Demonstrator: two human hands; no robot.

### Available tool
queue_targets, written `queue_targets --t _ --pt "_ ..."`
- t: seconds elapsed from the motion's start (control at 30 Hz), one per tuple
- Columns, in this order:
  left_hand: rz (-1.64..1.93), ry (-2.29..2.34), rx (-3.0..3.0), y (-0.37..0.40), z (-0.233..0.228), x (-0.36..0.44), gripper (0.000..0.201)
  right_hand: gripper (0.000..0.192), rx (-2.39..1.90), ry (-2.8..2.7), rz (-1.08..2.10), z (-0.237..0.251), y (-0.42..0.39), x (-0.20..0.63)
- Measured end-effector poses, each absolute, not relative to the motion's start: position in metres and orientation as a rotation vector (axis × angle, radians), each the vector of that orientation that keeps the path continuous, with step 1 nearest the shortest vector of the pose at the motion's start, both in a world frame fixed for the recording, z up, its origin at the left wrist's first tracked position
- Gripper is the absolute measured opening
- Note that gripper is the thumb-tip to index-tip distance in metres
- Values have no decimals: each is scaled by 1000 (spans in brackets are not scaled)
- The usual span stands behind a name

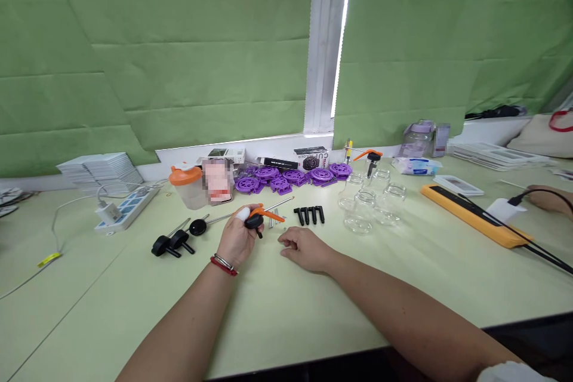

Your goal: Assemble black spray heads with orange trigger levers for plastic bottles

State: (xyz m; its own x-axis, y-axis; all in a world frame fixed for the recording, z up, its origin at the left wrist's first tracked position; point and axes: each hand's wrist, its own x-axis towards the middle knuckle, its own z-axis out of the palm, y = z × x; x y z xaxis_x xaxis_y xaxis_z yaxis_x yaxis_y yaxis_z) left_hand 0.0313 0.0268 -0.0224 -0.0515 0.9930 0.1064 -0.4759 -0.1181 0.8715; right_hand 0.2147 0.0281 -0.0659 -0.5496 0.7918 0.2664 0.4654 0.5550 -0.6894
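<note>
My left hand (237, 237) grips a black pump head with an orange trigger (262, 216) and a thin metal tube pointing right and away. My right hand (304, 248) rests on the pale green table (286, 304) just right of it, fingers curled loosely, holding nothing. Small metal pins (274, 222) lie between the hands. A row of black nozzle parts (310, 214) lies just beyond my right hand. Three more black pump heads with tubes (179, 240) lie left of my left hand.
Several clear glass jars (371, 200) stand right of centre, one with an orange-trigger pump (370, 158). Purple gear-like parts (290, 178) line the back. An orange-lidded cup (187, 186), a power strip (128, 209) and an orange bar (474, 215) with black cables also sit here. Another person's hand (553, 198) is far right.
</note>
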Motion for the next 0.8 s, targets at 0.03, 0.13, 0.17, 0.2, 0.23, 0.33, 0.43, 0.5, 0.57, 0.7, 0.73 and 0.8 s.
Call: queue_targets --t 0.03,0.13,0.17,0.2,0.23,0.33,0.43,0.5,0.57,0.7,0.73,0.8 --pt "1512 798 885 27 -22 31 20 23 -1004 -2244 732 -65 28 214" --pt "1523 825 839 29 -23 31 16 20 -1014 -2276 702 -65 27 214" --pt "1525 830 830 30 -24 31 16 20 -1016 -2285 699 -64 27 214" --pt "1527 835 824 30 -24 31 15 19 -1017 -2291 697 -64 27 214" --pt "1527 840 819 31 -24 31 15 20 -1017 -2298 695 -64 27 214" --pt "1527 854 806 32 -25 31 14 19 -1006 -2325 678 -63 27 215" --pt "1532 861 790 33 -25 30 14 18 -993 -2349 657 -62 27 215" --pt "1536 869 781 33 -25 30 14 18 -993 -2363 647 -62 28 215" --pt "1546 885 774 34 -25 29 14 19 -998 -2387 635 -61 29 216" --pt "1584 886 774 38 -27 25 14 16 -976 -2500 492 -57 25 217" --pt "1596 879 777 39 -28 24 14 15 -952 -2555 416 -57 22 216" --pt "1621 877 785 42 -31 22 14 18 -883 -2682 231 -58 14 213"
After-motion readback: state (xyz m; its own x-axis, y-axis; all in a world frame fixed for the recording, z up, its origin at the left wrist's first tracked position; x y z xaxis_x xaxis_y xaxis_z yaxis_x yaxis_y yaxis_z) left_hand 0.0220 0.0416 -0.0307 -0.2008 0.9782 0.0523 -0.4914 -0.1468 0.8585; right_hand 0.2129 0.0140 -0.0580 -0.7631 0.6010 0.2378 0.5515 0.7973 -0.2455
